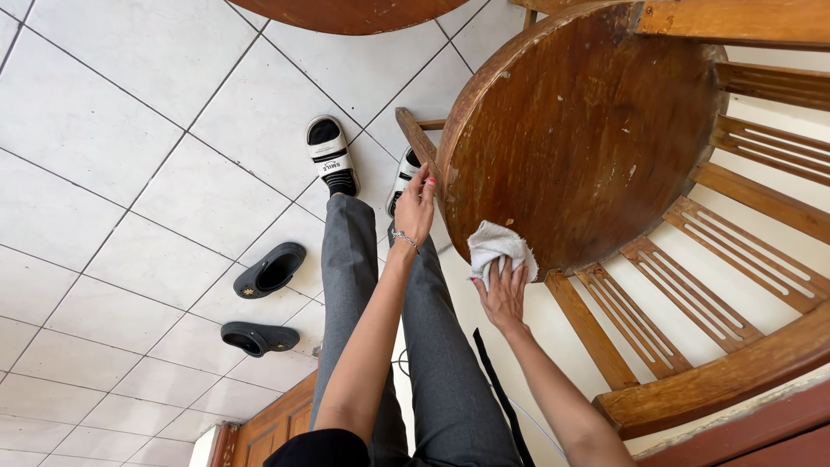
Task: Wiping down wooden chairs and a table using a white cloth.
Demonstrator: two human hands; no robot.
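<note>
I see open tiled floor (pixel 130 173) to the left, broken only by two dark clogs (pixel 270 270). To the right, the round wooden chair seat (pixel 588 130) and its slatted back (pixel 692 285) hem my hands in.

Crumpled white cloth (pixel 500 246) against round wooden chair seat (pixel 588 138) edge

Bright, even daylight, soft shadows, sharp focus, perhaps slight wide-angle bending at the edges.
</note>
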